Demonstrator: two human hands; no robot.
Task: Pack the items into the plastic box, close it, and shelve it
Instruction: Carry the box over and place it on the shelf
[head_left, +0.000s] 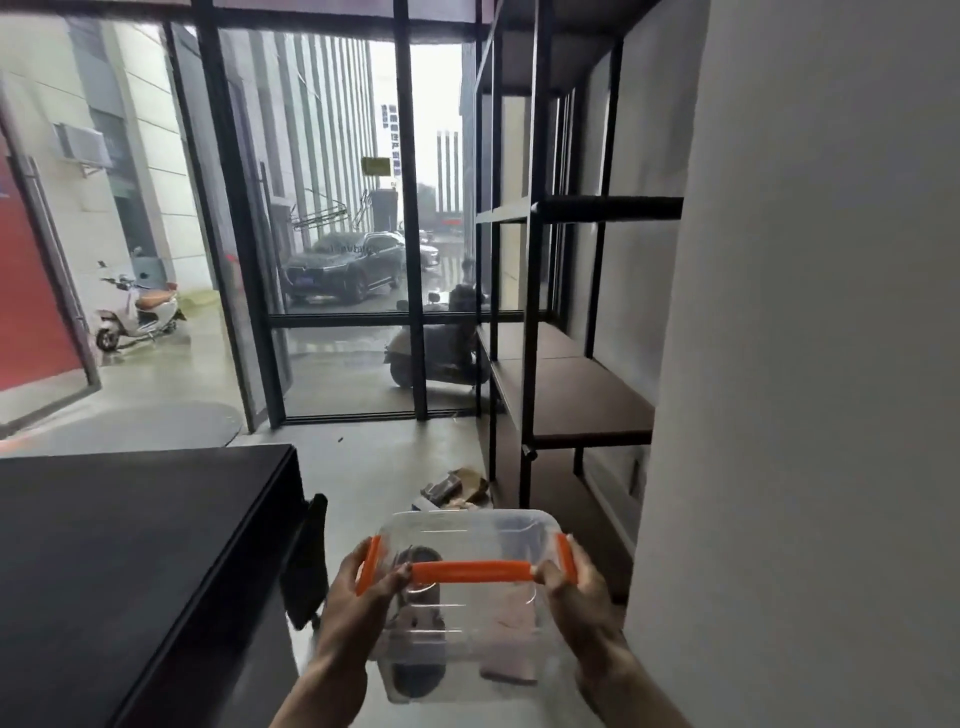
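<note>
A clear plastic box (470, 644) with its lid on, an orange handle and orange side latches is held in the air at the bottom centre. Dark and pinkish items show blurred through its walls. My left hand (358, 597) grips its left side by the latch. My right hand (582, 597) grips its right side. A black metal shelf unit (576, 400) with brown boards stands ahead on the right, its boards bare.
A black table (130, 545) fills the lower left, with a dark chair (306, 561) at its edge. A grey wall (810, 364) closes the right side. Cardboard scraps (457, 491) lie on the floor by the shelf. Glass walls and an open door lie ahead.
</note>
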